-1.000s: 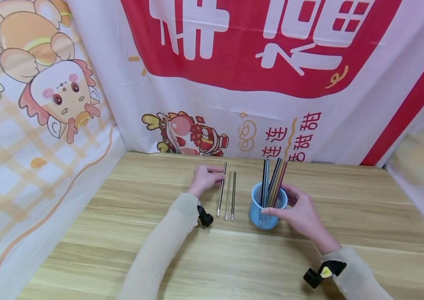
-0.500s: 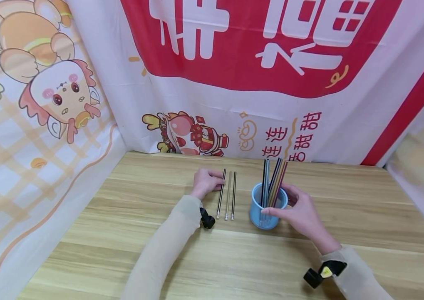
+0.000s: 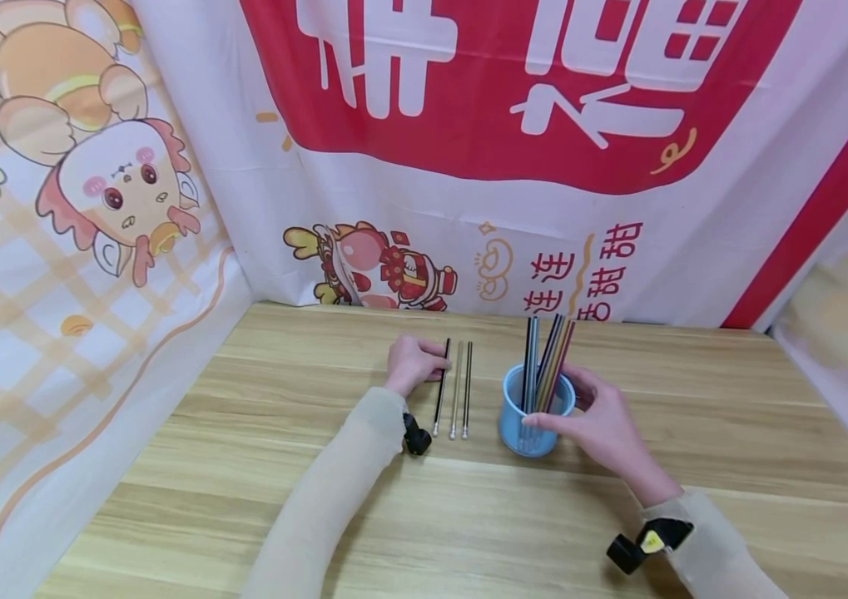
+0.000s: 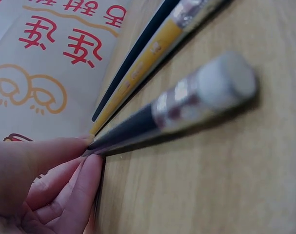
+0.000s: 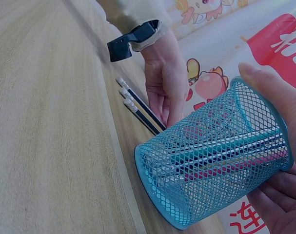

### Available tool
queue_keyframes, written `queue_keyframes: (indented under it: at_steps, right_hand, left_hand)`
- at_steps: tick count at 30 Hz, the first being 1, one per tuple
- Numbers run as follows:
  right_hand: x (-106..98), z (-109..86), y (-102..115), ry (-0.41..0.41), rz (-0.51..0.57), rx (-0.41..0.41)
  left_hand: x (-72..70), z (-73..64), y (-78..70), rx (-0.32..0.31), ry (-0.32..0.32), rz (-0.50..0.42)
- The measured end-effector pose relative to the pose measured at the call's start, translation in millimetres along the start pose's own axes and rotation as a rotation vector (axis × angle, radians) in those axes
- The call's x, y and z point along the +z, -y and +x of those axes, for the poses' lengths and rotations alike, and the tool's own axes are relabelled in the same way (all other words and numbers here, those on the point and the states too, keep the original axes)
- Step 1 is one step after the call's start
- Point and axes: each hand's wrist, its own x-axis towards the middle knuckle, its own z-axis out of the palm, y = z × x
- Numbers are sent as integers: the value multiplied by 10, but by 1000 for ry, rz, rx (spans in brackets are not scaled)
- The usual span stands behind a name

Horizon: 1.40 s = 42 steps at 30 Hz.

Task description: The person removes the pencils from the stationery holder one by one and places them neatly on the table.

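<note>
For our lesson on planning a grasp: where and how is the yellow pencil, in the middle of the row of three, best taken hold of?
Probably pinch the yellow pencil across mid-shaft, coming down from above: it is thin and lies lengthwise between two black pencils, leaving little room for a sideways approach.

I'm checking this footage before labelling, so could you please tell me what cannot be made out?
Head view: exact count of pencils in the cup, overlapping.
Left wrist: lettering on yellow pencil, blurred.
Left wrist: far end of nearest black pencil, hidden by left hand.
Right wrist: part of right hand, beyond the frame edge.
</note>
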Motion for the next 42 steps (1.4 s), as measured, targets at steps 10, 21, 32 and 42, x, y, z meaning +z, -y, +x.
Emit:
queue_keyframes:
  at_steps: [10, 21, 32, 42]
  right_hand:
    - [-3, 18, 7, -4, 4, -18]
    - [5, 29, 7, -5, 8, -27]
    - [-1, 3, 6, 3, 9, -4]
    - [5, 5, -6, -3, 3, -16]
  left_hand:
    - [7, 21, -27, -18, -20, 52]
    - [-93, 18, -86, 18, -5, -6]
    - [-185, -144, -409, 169, 87, -153]
    - [-154, -417, -666, 294, 226, -98]
